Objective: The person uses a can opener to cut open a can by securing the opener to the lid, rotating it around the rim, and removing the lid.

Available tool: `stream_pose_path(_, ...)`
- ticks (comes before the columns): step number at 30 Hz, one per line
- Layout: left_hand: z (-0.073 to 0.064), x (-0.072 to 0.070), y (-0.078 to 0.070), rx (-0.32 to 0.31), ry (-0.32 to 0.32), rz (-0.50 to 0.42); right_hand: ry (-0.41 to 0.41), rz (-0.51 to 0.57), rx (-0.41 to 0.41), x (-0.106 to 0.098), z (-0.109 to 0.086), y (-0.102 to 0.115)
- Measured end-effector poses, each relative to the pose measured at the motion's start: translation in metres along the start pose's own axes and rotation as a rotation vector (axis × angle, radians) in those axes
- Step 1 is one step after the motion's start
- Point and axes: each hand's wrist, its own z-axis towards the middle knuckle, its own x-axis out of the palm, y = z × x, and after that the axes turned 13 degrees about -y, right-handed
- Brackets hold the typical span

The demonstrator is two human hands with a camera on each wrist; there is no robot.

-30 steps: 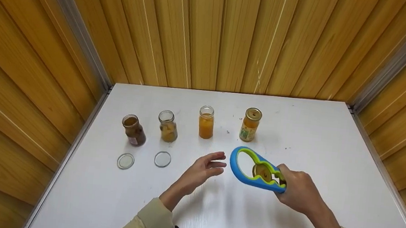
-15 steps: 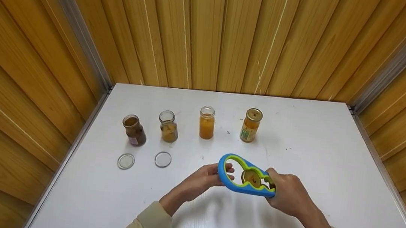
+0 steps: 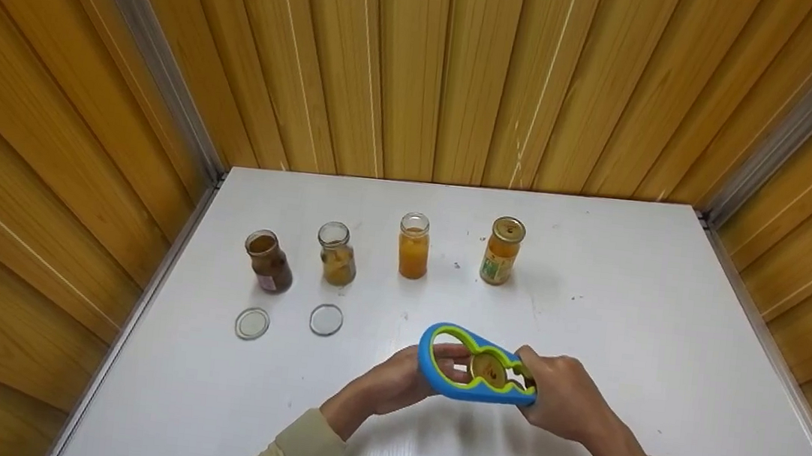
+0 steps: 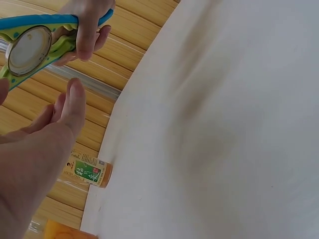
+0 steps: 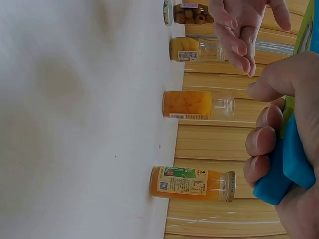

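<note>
My right hand (image 3: pixel 566 396) grips the handle end of a blue and green jar opener (image 3: pixel 435 378), raised above the table. A gold jar lid (image 3: pixel 488 369) sits in the opener's toothed opening; its pale underside shows in the left wrist view. My left hand (image 3: pixel 397 382) is held beneath the opener's looped end, fingers extended and partly hidden behind it. In the left wrist view that hand (image 4: pixel 45 144) holds nothing, and its fingers are near the lid. Nearest ahead stands an uncapped jar of orange fruit (image 3: pixel 413 253).
A capped jar with a label (image 3: pixel 500 253) stands at right. To the left are an open jar of yellow fruit (image 3: pixel 337 258) and an open dark jar (image 3: pixel 270 267). Two lids (image 3: pixel 326 319) lie before them. Wood-panelled walls (image 3: pixel 422 71) enclose the table (image 3: pixel 206 403).
My right hand has brought the opener and lid left and nearer to me. The left hand has moved slightly toward me and is now under the opener. The jars stay put.
</note>
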Motion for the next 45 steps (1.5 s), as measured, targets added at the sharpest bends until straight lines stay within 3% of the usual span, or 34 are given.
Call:
stream_pose_path(7,-0.004,-0.002,0.005,-0.020,0.084,-0.089,0.029,0.012,0.003,0.003,-0.001,0.002)
stream_pose_path(19,-0.003,0.000,0.017,-0.089,0.117,-0.201,0.030,0.049,-0.026,0.012,-0.006,0.004)
stream_pose_path(36,-0.001,0.004,0.028,-0.071,0.106,-0.205,0.079,0.073,-0.007,0.018,-0.009,0.006)
stream_pose_path(45,-0.002,0.006,0.031,-0.068,0.129,-0.220,0.002,0.074,-0.063,0.024,-0.014,0.003)
